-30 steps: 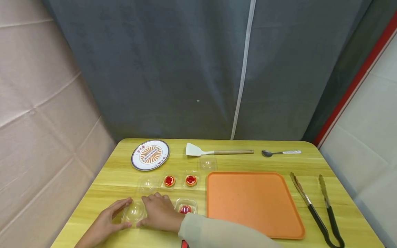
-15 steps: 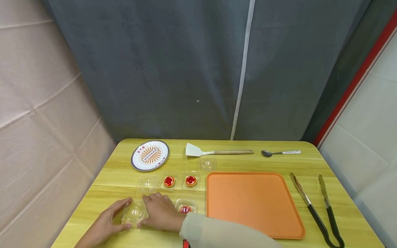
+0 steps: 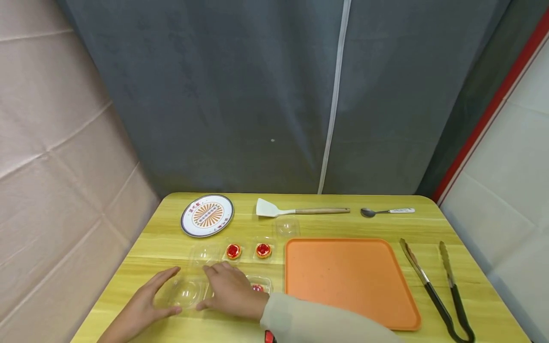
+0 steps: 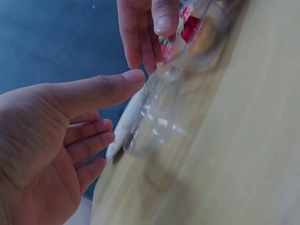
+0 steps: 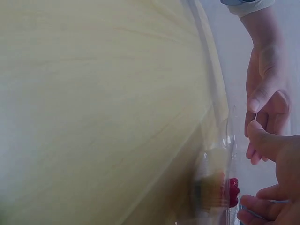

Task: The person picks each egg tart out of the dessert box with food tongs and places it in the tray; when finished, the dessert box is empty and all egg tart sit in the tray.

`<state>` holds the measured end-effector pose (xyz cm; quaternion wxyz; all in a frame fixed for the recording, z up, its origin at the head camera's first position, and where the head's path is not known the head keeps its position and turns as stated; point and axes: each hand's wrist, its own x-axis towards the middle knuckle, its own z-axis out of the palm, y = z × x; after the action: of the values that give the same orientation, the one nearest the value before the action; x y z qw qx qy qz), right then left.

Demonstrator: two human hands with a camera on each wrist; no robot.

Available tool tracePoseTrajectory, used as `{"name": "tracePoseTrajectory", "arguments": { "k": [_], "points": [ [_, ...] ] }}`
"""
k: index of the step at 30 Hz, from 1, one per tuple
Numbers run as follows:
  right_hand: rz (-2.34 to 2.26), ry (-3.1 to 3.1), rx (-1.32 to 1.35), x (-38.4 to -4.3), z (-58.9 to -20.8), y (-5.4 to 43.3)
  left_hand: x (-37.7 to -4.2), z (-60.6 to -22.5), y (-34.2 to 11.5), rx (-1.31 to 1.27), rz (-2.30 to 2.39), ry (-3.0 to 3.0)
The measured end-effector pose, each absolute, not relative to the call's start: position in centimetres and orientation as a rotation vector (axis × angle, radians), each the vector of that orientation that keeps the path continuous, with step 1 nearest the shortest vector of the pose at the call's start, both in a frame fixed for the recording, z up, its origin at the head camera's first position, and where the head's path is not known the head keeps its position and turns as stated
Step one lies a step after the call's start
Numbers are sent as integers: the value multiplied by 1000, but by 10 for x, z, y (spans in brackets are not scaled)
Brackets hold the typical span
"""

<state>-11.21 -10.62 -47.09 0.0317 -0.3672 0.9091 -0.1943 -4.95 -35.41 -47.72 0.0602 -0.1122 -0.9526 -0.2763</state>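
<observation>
Tarts point(image 3: 263, 250) sit in clear containers point(image 3: 267, 281), while left hand point(image 3: 146, 305) and right hand point(image 3: 233, 291), grip wide, flank a domed shell point(image 3: 187, 292).

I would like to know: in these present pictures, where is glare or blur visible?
Head view: fairly even light, small glints on the clear plastic piece between the left hand and right hand; left wrist view: white glints on clear plastic, a soft shadow on the table; right wrist view: pale and hazy, the tart near the bottom edge blurred.
</observation>
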Motion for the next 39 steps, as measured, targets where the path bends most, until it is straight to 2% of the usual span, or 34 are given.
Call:
{"name": "tracePoseTrajectory", "arguments": {
  "k": [14, 26, 33, 39],
  "points": [
    [-711, 2769, -1194, -115, -462, -60, -60, -450, -293, -469, -1030, -2876],
    [-874, 2741, -1186, -114, -474, -5, -79, -462, -238, -653, -1171, -2939],
    [-855, 2723, -1199, -111, -482, 25, -87, -473, -224, -756, -1143, -2981],
    [-849, 2654, -1140, -108, -490, 43, -88, -478, -220, -740, -1015, -3045]
  ]
}}
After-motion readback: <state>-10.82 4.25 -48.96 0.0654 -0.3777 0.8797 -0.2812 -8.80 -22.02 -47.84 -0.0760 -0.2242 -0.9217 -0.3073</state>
